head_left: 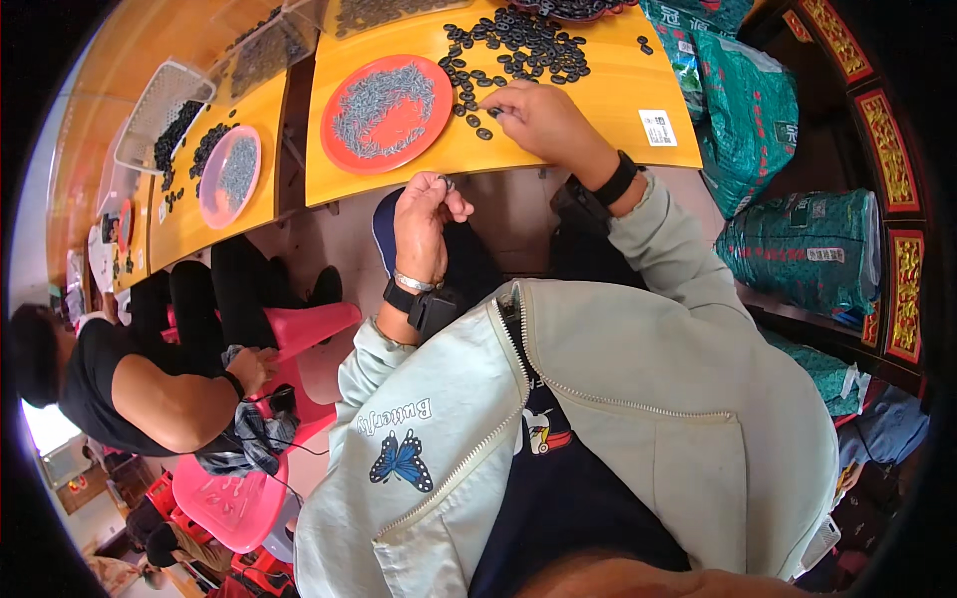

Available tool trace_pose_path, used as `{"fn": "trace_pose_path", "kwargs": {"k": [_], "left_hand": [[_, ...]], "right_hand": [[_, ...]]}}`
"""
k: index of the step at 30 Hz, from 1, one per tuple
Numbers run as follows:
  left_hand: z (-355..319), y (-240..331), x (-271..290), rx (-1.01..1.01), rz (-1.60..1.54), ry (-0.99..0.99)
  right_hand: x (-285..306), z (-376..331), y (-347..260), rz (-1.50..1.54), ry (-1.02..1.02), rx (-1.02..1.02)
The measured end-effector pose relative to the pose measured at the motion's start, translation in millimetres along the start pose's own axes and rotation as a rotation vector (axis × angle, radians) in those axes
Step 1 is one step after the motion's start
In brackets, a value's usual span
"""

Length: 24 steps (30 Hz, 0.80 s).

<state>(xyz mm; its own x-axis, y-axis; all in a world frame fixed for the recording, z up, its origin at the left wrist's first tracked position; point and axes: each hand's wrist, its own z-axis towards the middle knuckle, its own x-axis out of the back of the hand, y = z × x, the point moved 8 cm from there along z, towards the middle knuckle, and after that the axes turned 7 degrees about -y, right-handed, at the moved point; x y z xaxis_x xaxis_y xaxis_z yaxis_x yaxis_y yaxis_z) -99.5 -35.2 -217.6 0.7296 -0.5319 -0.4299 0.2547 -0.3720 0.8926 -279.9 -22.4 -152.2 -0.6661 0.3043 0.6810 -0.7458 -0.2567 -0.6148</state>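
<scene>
Black oval pieces (543,50) strew the yellow wooden table (638,90). Right hand (543,118) pinches one; left hand (424,219) grasps something small (447,182), indistinct.

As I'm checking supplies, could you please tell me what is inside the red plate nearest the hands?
The red plate holds many small grey pieces; what lies beneath them is covered.

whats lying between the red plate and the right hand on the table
In the head view, a few loose black oval pieces lie on the yellow tabletop between the red plate and the right hand.
</scene>
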Motion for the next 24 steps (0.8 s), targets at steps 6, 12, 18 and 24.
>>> {"fn": "trace_pose_path", "kwargs": {"k": [6,12,18,24], "left_hand": [[-1,7,6,-0.031,-0.021,0.018],[-8,20,33,-0.07,-0.037,0.055],[-10,34,59,-0.132,-0.071,0.089],[-12,37,63,-0.162,-0.113,0.111]], "right_hand": [[-19,22,33,-0.336,-0.126,0.042],[-13,49,26,-0.473,-0.176,-0.011],[-45,85,-11,-0.266,-0.268,0.139],[-99,112,-7,-0.301,-0.471,-0.007]]}}
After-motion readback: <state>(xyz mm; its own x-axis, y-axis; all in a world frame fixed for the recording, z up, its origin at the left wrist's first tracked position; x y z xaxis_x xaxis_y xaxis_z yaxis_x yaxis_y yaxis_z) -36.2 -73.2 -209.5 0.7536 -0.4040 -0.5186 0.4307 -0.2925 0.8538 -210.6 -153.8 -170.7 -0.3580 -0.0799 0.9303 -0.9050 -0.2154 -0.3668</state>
